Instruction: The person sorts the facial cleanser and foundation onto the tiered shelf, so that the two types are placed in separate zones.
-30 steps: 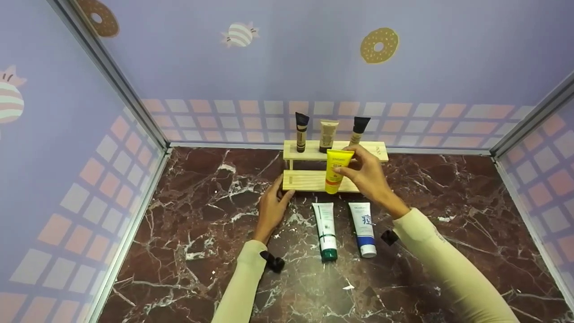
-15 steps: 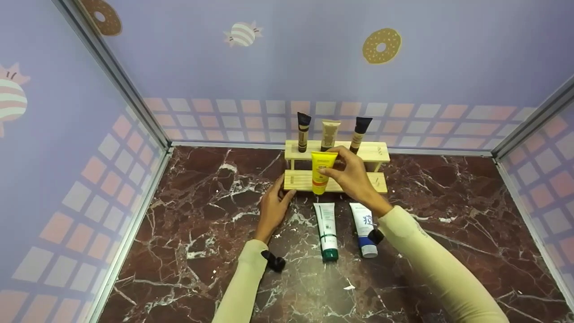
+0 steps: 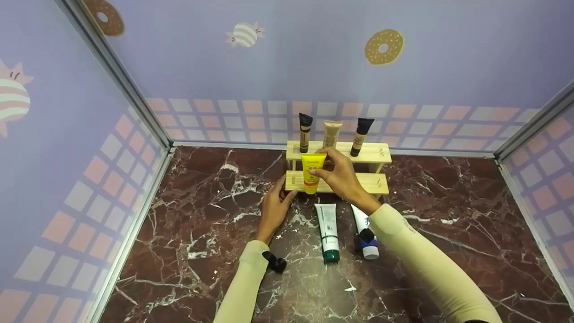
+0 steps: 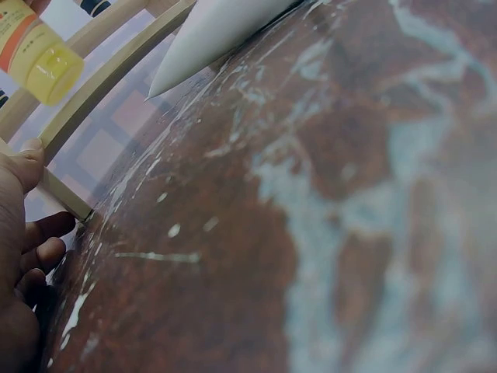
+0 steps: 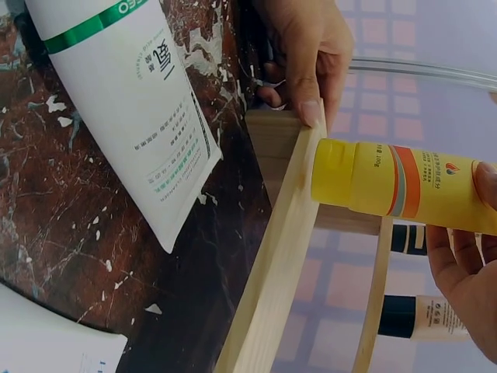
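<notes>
My right hand point(image 3: 344, 178) pinches a yellow squeeze tube point(image 3: 311, 162) between thumb and fingers, cap down. The tube is upright over the left part of the lower tier of a two-tier wooden rack point(image 3: 367, 183). In the right wrist view its yellow cap point(image 5: 332, 171) overlaps the edge of that tier, near my left thumb. My left hand point(image 3: 273, 210) grips the left end of the rack, thumb point(image 5: 309, 109) on the tier's edge and fingers curled behind. Part of the cap shows in the left wrist view, above the left hand point(image 4: 19, 225).
On the upper tier stand a dark-topped tube point(image 3: 304, 134), a beige tube point(image 3: 332, 133) and another dark-topped tube point(image 3: 360, 139). Before the rack lie a white tube with green cap point(image 3: 328, 229) and a white-and-blue tube point(image 3: 371, 252), partly behind the right wrist. A patterned wall point(image 3: 291, 67) rises behind.
My right hand has carried the yellow tube leftward along the lower tier, towards my left hand. The right forearm now covers part of the white-and-blue tube. The left hand stays at the rack's end.
</notes>
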A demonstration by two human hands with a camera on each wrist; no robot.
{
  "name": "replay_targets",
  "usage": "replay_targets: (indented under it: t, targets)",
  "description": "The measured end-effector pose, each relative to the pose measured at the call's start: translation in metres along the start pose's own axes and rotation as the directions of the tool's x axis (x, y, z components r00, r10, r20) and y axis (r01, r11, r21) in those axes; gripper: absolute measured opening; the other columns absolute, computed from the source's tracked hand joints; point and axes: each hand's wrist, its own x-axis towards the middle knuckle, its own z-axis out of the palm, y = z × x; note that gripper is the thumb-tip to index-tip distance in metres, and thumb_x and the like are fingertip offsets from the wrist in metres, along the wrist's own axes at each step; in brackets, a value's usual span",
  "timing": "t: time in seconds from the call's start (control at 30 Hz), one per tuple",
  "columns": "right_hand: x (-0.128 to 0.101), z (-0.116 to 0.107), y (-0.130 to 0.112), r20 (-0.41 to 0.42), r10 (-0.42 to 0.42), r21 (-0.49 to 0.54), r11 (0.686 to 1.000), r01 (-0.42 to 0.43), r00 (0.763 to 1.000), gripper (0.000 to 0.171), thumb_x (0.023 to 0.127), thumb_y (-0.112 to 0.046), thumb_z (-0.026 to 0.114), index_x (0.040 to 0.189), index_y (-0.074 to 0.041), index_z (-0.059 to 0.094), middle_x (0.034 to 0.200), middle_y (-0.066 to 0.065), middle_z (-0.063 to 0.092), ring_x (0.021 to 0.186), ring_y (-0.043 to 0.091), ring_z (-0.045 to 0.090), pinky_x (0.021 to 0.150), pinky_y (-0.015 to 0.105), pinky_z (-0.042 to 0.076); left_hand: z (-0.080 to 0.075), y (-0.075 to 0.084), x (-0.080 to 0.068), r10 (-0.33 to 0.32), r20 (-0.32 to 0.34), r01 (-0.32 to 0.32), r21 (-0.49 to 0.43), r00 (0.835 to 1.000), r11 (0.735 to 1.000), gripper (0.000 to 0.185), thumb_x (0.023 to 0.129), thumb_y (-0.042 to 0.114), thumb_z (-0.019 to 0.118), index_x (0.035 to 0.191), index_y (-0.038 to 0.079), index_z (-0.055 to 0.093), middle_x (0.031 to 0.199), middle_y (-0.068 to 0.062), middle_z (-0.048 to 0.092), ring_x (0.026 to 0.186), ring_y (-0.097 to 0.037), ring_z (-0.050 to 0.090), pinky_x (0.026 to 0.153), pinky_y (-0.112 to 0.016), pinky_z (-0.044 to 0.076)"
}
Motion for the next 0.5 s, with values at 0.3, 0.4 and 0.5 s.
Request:
replay_targets:
  t: [0.3, 0.4, 0.5]
  targets:
    - [0.009, 0.008, 0.004, -0.015, -0.024, 0.015, 1.0, 0.024, 1.0, 0.038, 0.088, 0.013, 0.086, 0.122, 0.009, 0.069, 0.12, 0.021, 0.071, 0.11, 0.035, 0.073, 0.094, 0.037, 0.063, -0.001, 0.001, 0.001, 0.008, 0.006, -0.008, 0.011, 1.0, 1.0, 0.065, 0.107, 0.032, 0.075, 0.161, 0.003, 0.055, 0.096, -0.009, 0.065, 0.082, -0.019, 0.058, 0.075, -0.037, 0.049]
    - [0.011, 0.01, 0.005, -0.023, -0.033, 0.03, 0.999, 0.033, 0.999, 0.037, 0.088, 0.014, 0.085, 0.121, 0.01, 0.069, 0.12, 0.022, 0.071, 0.111, 0.035, 0.072, 0.095, 0.037, 0.063, 0.0, 0.001, 0.001, 0.012, 0.007, -0.012, 0.008, 1.0, 1.0, 0.065, 0.107, 0.031, 0.075, 0.162, 0.002, 0.054, 0.094, -0.008, 0.064, 0.081, -0.019, 0.058, 0.075, -0.037, 0.048]
    - [0.013, 0.012, 0.007, -0.026, -0.031, 0.036, 0.999, 0.032, 0.999, 0.036, 0.087, 0.015, 0.085, 0.12, 0.01, 0.069, 0.121, 0.021, 0.071, 0.111, 0.034, 0.072, 0.095, 0.037, 0.063, 0.0, 0.0, 0.001, 0.007, 0.008, -0.007, 0.012, 1.0, 1.0, 0.067, 0.107, 0.031, 0.076, 0.162, 0.0, 0.053, 0.093, -0.009, 0.064, 0.08, -0.019, 0.058, 0.074, -0.036, 0.047]
